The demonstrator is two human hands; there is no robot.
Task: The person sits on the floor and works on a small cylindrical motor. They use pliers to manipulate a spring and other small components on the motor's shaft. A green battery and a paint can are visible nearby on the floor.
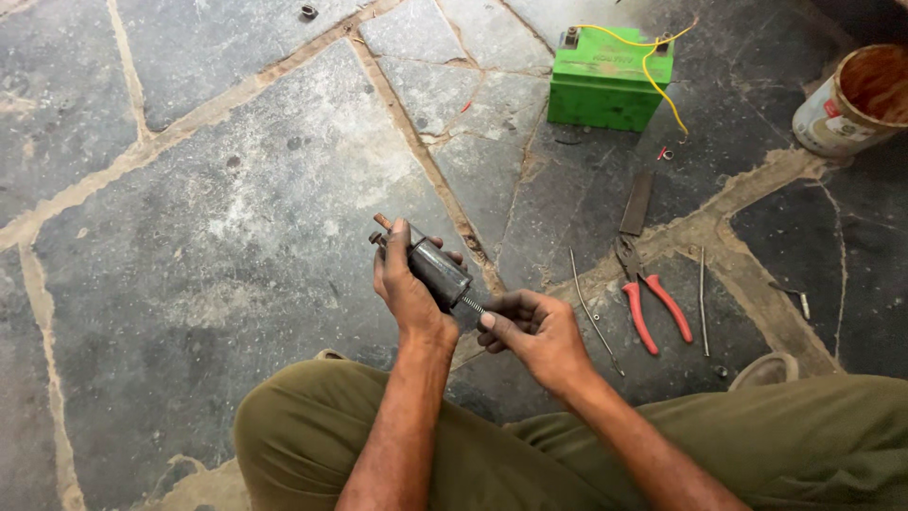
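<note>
- left hand (409,289) wraps closed around a dark grey metal cylinder motor (437,269), held above the stone floor (236,218).
- right hand (534,331) pinches the motor's threaded shaft end (472,305).
- red-handled pliers (648,298) lie near; a green box battery (605,78) sits well apart.

Single view, taken from a head-worn camera, looking steeply down and forward over the wearer's folded legs onto a stone-slab floor (236,218). The green battery (610,80) is taken as landmark: it is seen upper right of centre, on the far side of the scene. The lens is set well nearer than the battery, above the knees at the bottom edge. Both hands are framed close, below and left of the battery, near mid-frame. The floor beyond the battery is cut off by the top edge. No second view is supplied, so nothing is shared.
</note>
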